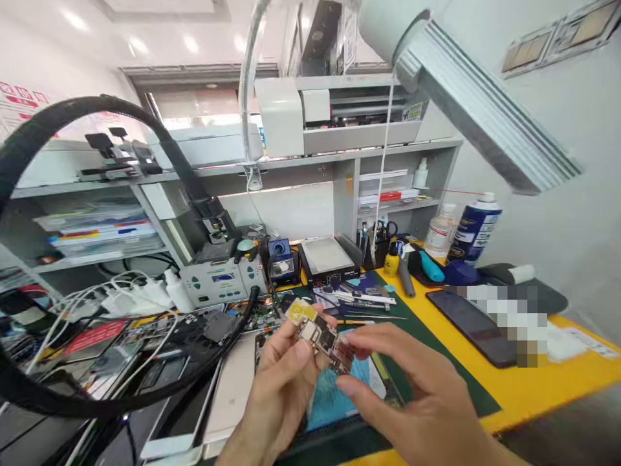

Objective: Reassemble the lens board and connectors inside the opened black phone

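A small phone circuit board [326, 339] with dark chips and metal shields is held up in front of me, tilted down to the right. My left hand [279, 391] grips its left part between thumb and fingers. A yellow-topped piece [299, 310] shows at the board's upper left end; whether it is joined to the board I cannot tell. My right hand [412, 382] has its index finger and thumb around the board's lower right end, the other fingers curled behind. Below both hands lies a light blue sheet [332, 404] on the dark green mat [466, 391].
Phones and parts crowd the left, with a white-framed phone [182, 408] near the front. A thick black hose [63, 408] loops across there. Behind stand a soldering station [218, 285] and a flat heating plate [325, 255]. A black phone [470, 327] lies right on the yellow table.
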`<action>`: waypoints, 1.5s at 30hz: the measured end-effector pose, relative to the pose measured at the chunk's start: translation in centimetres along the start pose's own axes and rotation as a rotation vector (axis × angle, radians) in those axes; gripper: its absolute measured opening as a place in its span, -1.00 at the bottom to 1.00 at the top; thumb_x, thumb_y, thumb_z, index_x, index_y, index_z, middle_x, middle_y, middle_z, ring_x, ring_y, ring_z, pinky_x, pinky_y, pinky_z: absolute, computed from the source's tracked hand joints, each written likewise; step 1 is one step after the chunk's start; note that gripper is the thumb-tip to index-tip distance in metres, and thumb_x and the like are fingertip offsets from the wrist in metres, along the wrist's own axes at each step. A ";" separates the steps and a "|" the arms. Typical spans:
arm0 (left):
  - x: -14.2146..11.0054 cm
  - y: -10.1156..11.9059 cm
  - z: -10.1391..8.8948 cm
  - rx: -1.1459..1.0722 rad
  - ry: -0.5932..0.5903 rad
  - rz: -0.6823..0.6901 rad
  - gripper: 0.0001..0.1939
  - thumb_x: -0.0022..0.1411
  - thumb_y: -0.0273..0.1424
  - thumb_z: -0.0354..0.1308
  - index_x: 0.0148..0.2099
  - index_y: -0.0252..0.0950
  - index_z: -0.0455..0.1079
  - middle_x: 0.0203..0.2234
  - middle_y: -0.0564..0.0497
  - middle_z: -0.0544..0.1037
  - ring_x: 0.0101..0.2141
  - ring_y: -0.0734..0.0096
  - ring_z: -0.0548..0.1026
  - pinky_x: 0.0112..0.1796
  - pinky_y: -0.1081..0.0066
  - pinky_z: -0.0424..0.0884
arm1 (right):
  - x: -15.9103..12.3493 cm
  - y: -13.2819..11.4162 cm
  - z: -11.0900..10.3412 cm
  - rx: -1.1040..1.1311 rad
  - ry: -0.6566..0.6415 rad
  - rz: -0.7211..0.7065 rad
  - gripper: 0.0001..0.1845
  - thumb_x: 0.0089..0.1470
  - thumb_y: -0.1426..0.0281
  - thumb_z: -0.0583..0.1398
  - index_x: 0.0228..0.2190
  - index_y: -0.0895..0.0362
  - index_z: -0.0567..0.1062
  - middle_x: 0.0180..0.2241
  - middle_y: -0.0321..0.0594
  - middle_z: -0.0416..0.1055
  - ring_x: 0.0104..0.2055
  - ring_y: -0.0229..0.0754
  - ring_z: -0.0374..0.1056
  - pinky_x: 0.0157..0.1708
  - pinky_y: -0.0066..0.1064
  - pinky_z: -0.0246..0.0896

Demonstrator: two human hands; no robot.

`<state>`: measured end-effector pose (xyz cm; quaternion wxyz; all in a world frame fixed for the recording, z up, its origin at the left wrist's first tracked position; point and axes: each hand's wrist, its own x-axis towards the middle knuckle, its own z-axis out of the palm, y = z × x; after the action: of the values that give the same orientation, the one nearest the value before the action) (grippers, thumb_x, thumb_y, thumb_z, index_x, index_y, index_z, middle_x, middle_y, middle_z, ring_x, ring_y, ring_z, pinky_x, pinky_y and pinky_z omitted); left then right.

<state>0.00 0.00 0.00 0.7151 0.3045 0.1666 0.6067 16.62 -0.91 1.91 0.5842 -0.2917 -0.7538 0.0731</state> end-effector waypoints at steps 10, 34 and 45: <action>0.1 0.1 -0.5 0.009 -0.062 -0.011 -0.62 0.15 -0.41 0.37 0.05 -0.24 0.58 -0.13 -0.14 0.67 -0.12 0.03 0.62 0.04 0.09 0.46 | 0.0 -0.1 -0.4 -0.034 0.012 -0.037 -0.71 0.00 0.58 0.32 -0.17 0.20 0.55 -0.30 -0.19 0.58 -0.28 -0.29 0.51 -0.18 -0.59 0.43; 0.4 0.9 -1.6 -0.013 -0.383 -0.256 -0.65 0.12 -0.29 0.36 -0.11 -0.44 0.61 -0.33 -0.24 0.67 -0.28 0.07 0.65 -0.20 0.22 0.55 | 2.4 2.3 -0.1 1.014 -0.388 0.643 -0.77 0.24 0.26 0.23 -0.16 0.09 0.62 -0.11 -0.16 0.49 -0.19 -0.19 0.45 -0.19 -0.39 0.40; 0.3 0.5 -2.3 -0.012 -0.354 -0.276 -0.60 0.13 -0.26 0.35 -0.06 -0.44 0.57 -0.25 -0.27 0.67 -0.23 0.00 0.66 -0.18 0.16 0.57 | 1.8 1.2 -0.3 0.499 -0.238 0.369 -0.94 0.17 0.39 0.31 -0.32 0.09 0.63 -0.22 -0.12 0.55 -0.11 -0.07 0.48 -0.08 -0.19 0.42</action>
<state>-1.70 0.84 -1.35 0.8113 0.3764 0.0751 0.4410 17.04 0.93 2.94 0.5223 -0.2608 -0.7101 0.3937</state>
